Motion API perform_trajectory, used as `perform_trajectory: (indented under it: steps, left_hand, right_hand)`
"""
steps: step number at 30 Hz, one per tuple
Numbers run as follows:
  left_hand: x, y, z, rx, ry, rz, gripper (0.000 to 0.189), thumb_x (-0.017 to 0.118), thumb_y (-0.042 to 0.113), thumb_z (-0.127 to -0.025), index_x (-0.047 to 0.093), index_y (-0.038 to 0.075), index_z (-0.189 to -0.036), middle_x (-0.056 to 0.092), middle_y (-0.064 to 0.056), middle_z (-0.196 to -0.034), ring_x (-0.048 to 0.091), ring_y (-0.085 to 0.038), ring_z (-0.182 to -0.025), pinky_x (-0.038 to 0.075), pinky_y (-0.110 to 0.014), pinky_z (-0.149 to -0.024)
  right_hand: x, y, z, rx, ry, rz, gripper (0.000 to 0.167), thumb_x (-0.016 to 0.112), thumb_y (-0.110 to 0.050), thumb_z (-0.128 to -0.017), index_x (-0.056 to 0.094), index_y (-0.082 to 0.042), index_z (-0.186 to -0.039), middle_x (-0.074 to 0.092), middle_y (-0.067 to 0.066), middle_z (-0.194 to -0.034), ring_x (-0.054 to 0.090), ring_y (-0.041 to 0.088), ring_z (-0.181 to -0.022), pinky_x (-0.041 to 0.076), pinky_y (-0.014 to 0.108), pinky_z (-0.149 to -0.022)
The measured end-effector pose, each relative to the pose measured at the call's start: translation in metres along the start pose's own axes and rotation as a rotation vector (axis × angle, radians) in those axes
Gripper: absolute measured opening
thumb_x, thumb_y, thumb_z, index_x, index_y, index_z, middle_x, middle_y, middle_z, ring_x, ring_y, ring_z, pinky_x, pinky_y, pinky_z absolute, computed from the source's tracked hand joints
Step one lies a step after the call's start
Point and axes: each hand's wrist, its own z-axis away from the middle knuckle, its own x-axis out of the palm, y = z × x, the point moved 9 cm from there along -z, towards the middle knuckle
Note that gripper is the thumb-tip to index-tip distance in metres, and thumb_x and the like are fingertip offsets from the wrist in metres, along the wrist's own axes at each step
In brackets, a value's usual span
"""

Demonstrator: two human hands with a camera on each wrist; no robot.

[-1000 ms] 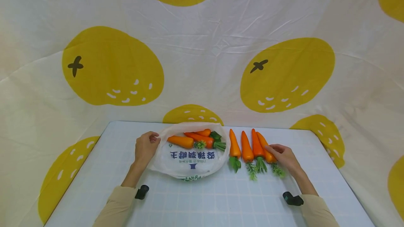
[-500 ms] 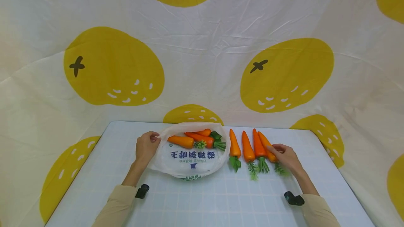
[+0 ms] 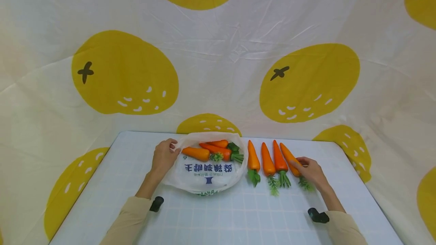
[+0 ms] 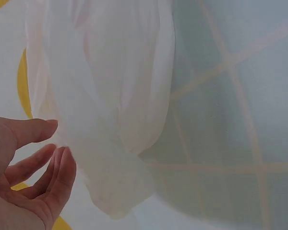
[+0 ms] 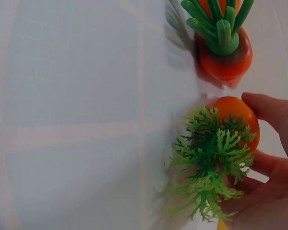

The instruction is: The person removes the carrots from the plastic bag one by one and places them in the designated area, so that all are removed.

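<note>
A white plastic bag [image 3: 204,184] lies on the table with its mouth spread, several carrots [image 3: 195,153] inside on its printed face. Beside the bag's left edge is my left hand [image 3: 163,158]; in the left wrist view its thumb and fingers [image 4: 62,177] are apart, with nothing pinched between them. To the right of the bag several carrots stand in a row, leaves toward me. My right hand [image 3: 311,171] grips the rightmost orange carrot [image 3: 289,158]. In the right wrist view, thumb and fingers lie on either side of that carrot [image 5: 233,112], above its feathery green leaves.
Left of the gripped carrot lie a redder carrot [image 3: 279,158], an orange one [image 3: 268,162] and another near the bag [image 3: 253,158]. The table [image 3: 231,222] has a pale grid pattern. A curtain [image 3: 221,67] with yellow fruit prints hangs behind its far edge.
My left hand has let go of the bag's edge and shifted slightly right. My right hand has moved a little right, with the rightmost carrot now apart from the redder one.
</note>
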Motion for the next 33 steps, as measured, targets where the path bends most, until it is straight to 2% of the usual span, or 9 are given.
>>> perform_trajectory:
  steps: [6,11,15,19,21,24,26,29,33]
  left_hand:
    - [0.003,-0.001,-0.001,-0.009,-0.016,-0.036,0.03,0.072,0.007,-0.095,0.064,-0.007,-0.12,0.064,-0.021,-0.101,0.06,-0.034,-0.089,0.054,-0.047,-0.083]
    - [0.005,0.004,-0.004,0.075,-0.005,-0.072,0.032,0.072,0.004,-0.093,0.062,-0.009,-0.121,0.062,-0.024,-0.102,0.061,-0.037,-0.09,0.054,-0.049,-0.084]
    - [0.006,0.013,-0.004,0.151,0.002,-0.157,0.033,0.074,0.0,-0.09,0.06,-0.011,-0.118,0.06,-0.029,-0.104,0.061,-0.042,-0.092,0.054,-0.053,-0.085]
    - [0.009,0.017,-0.008,0.189,-0.009,-0.263,0.032,0.077,-0.001,-0.087,0.056,-0.014,-0.107,0.057,-0.03,-0.096,0.06,-0.043,-0.085,0.055,-0.053,-0.079]
    - [0.012,0.018,-0.011,0.196,-0.019,-0.301,0.033,0.078,-0.001,-0.086,0.053,-0.014,-0.104,0.055,-0.03,-0.092,0.061,-0.043,-0.082,0.056,-0.053,-0.077]
    - [0.018,0.015,-0.015,0.194,-0.052,-0.337,0.037,0.078,-0.001,-0.085,0.052,-0.016,-0.106,0.055,-0.03,-0.092,0.061,-0.044,-0.082,0.057,-0.053,-0.075]
    - [0.021,0.014,-0.017,0.19,-0.069,-0.341,0.038,0.079,0.0,-0.085,0.053,-0.016,-0.108,0.055,-0.031,-0.093,0.062,-0.045,-0.083,0.057,-0.054,-0.076]
    - [0.027,0.011,-0.019,0.179,-0.094,-0.36,0.04,0.079,0.001,-0.086,0.053,-0.015,-0.112,0.056,-0.031,-0.096,0.062,-0.044,-0.085,0.057,-0.053,-0.078]
    - [0.032,0.01,-0.021,0.183,-0.094,-0.379,0.028,0.075,-0.001,-0.088,0.056,-0.013,-0.105,0.057,-0.028,-0.093,0.063,-0.043,-0.082,0.058,-0.053,-0.073]
  right_hand:
    - [0.007,0.002,-0.003,0.009,-0.011,-0.013,0.081,0.061,-0.06,-0.097,0.053,0.01,-0.137,0.057,0.032,-0.133,0.055,0.045,-0.119,0.046,0.059,-0.102]
    - [0.009,-0.001,-0.002,0.009,-0.021,-0.01,0.083,0.06,-0.062,-0.096,0.053,0.009,-0.138,0.058,0.032,-0.133,0.055,0.044,-0.119,0.046,0.059,-0.103]
    - [0.008,-0.004,0.0,0.002,-0.027,0.0,0.081,0.059,-0.061,-0.097,0.053,0.009,-0.138,0.058,0.031,-0.132,0.055,0.044,-0.118,0.046,0.059,-0.102]
    - [0.006,-0.01,0.002,-0.009,-0.026,0.013,0.08,0.059,-0.059,-0.098,0.053,0.01,-0.137,0.058,0.032,-0.132,0.056,0.044,-0.117,0.047,0.059,-0.101]
    - [0.003,-0.014,0.003,-0.021,-0.002,0.013,0.078,0.059,-0.058,-0.098,0.053,0.01,-0.137,0.058,0.032,-0.132,0.056,0.046,-0.118,0.048,0.058,-0.101]
    - [-0.005,-0.021,0.004,-0.061,0.091,-0.002,0.071,0.06,-0.052,-0.1,0.054,0.009,-0.136,0.059,0.032,-0.13,0.057,0.045,-0.118,0.049,0.057,-0.1]
    - [-0.011,-0.029,0.005,-0.106,0.175,-0.016,0.064,0.062,-0.047,-0.1,0.057,0.007,-0.134,0.063,0.029,-0.126,0.06,0.042,-0.115,0.052,0.051,-0.099]
    - [-0.018,-0.043,0.007,-0.187,0.265,-0.041,0.051,0.065,-0.038,-0.101,0.062,0.005,-0.129,0.067,0.025,-0.119,0.063,0.037,-0.109,0.055,0.028,-0.091]
    - [-0.016,-0.063,0.007,-0.255,0.291,-0.069,0.041,0.068,-0.027,-0.1,0.065,0.005,-0.126,0.069,0.023,-0.114,0.065,0.036,-0.105,0.042,0.004,-0.077]
